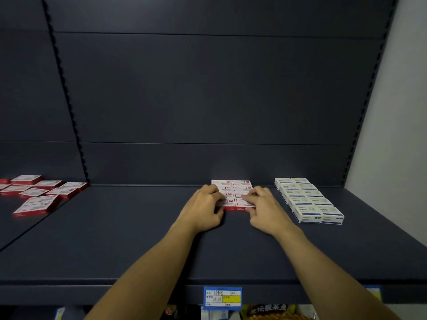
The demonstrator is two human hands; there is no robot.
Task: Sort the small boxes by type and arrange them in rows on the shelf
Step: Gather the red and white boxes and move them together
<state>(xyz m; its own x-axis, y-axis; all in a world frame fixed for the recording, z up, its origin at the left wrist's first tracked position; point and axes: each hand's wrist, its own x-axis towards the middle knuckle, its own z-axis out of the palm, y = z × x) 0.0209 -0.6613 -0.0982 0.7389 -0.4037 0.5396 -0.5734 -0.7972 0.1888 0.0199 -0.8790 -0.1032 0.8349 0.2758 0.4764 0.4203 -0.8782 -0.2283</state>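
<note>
Red-and-white small boxes point(233, 192) lie flat in a tidy two-column block at the back of the dark shelf point(138, 239), right of centre. Both hands cover its front end: the left hand point(203, 207) with fingers curled against the left edge, the right hand point(263, 209) pinching the front right box. Blue-and-white boxes point(308, 199) form a similar block near the shelf's right edge. Loose red boxes point(39, 194) lie scattered on the adjoining shelf at left. A blue price tag point(223, 297) hangs on the front edge, its writing unreadable.
</note>
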